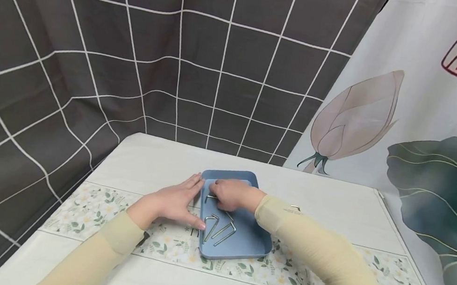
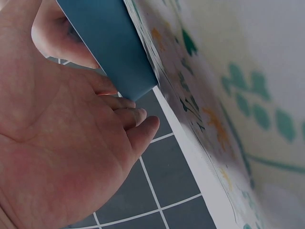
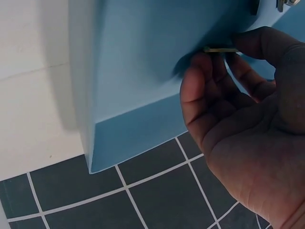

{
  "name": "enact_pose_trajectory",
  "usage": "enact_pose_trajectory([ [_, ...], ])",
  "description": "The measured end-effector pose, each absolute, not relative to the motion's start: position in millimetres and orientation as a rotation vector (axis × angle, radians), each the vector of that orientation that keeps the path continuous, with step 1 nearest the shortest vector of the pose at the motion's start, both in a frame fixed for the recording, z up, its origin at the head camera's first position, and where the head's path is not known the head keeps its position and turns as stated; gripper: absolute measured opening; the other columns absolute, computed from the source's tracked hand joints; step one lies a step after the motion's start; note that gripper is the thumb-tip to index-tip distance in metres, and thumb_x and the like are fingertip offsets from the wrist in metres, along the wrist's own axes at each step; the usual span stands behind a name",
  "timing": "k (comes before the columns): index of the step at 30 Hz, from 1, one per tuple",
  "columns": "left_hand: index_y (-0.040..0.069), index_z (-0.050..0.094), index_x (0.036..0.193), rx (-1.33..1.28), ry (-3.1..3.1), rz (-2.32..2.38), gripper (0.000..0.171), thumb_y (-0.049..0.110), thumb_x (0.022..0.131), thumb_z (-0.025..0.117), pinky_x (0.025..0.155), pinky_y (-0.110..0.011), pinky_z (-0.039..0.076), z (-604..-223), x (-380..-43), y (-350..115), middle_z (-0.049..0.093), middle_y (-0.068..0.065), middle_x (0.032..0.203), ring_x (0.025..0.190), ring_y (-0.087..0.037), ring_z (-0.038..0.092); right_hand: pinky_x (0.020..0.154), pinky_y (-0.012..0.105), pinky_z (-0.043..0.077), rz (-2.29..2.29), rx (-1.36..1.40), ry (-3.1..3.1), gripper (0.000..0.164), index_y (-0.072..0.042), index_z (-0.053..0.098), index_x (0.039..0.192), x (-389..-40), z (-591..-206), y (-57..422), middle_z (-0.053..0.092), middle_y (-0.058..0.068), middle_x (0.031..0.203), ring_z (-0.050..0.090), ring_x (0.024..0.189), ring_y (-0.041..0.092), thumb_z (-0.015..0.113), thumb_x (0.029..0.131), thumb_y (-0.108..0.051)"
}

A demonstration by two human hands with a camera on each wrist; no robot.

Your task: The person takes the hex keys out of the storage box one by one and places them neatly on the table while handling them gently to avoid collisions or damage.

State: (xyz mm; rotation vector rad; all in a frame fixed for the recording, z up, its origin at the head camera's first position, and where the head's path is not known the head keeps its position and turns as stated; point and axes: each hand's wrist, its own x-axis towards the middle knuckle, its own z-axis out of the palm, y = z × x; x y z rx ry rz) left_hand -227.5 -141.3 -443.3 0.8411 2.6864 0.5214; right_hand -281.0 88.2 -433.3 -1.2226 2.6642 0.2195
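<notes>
A blue rectangular tray (image 1: pixel 237 251) lies on the table with several L-shaped metal rods (image 1: pixel 225 234) on its floor. My right hand (image 1: pixel 233 194) reaches down into the tray's upper half. In the right wrist view, its thumb and fingers pinch a thin brass-toned rod (image 3: pixel 221 49), most of which the hand hides. Another bent rod end (image 1: pixel 211 197) shows just left of this hand in the head view. Along the tray's left wall, my left hand (image 1: pixel 173 202) is spread with extended fingers. Its fingertips touch the tray side (image 2: pixel 112 52) in the left wrist view.
One more L-shaped rod (image 1: pixel 296 207) lies on the table right of the tray, partly behind the right sleeve (image 1: pixel 310 241). The white tablecloth (image 1: pixel 155 157) has a floral band. A dark gridded curtain (image 1: pixel 196 87) hangs behind, and a patterned white curtain (image 1: pixel 353 124) hangs at the right.
</notes>
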Motion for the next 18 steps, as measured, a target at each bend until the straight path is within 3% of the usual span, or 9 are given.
enact_pose_trajectory([
  [9, -0.001, 0.013, 0.177, 0.83, 2.684, 0.514, 0.142, 0.082, 0.084, 0.08, 0.134, -0.056, 0.029, -443.6, -229.2, -138.4, 0.0, -0.019, 0.186, 0.172, -0.033, 0.003, 0.085, 0.033, 0.063, 0.22, -1.254, 2.648, 0.022, -0.016, 0.068, 0.123, -281.4, -431.8, 93.0, 0.068, -0.001, 0.104, 0.067, 0.091, 0.013, 0.076, 0.102, -0.017],
  [18, -0.002, 0.013, 0.176, 0.845, 2.685, 0.529, 0.143, 0.082, 0.083, 0.081, 0.135, -0.056, 0.027, -444.7, -230.2, -139.5, 0.001, -0.02, 0.186, 0.172, -0.035, 0.004, 0.092, 0.03, 0.062, 0.186, -1.266, 2.634, 0.025, -0.015, 0.07, 0.124, -281.6, -432.1, 89.7, 0.07, -0.002, 0.104, 0.069, 0.095, 0.012, 0.077, 0.1, -0.013],
])
